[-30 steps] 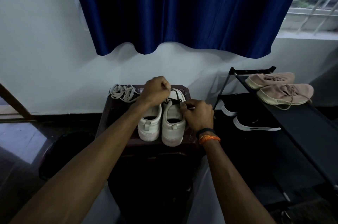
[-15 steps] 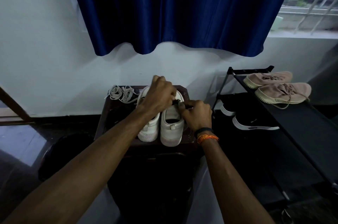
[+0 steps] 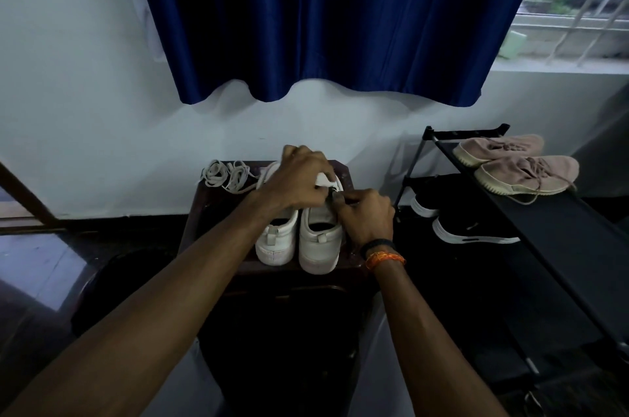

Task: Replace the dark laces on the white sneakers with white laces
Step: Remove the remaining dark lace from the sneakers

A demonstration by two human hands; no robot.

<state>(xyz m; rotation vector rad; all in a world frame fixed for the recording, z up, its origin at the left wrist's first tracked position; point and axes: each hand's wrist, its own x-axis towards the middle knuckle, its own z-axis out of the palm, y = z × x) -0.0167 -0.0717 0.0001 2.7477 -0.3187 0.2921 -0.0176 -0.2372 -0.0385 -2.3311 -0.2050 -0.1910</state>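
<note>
At frame centre, I pinch the dark lace [image 3: 331,192] between left hand [image 3: 299,183] and right hand [image 3: 366,214], advising slow, eyelet-by-eyelet withdrawal from the right sneaker [image 3: 320,239].

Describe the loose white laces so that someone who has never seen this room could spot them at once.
Start at the blue curtain; below it a small dark stand sits against the white wall. The white laces lie at the stand's back left corner, left of the white sneakers. They are a loose, coiled, pale bundle that neither hand touches, unlike the dark lace on the right-hand sneaker.
</note>
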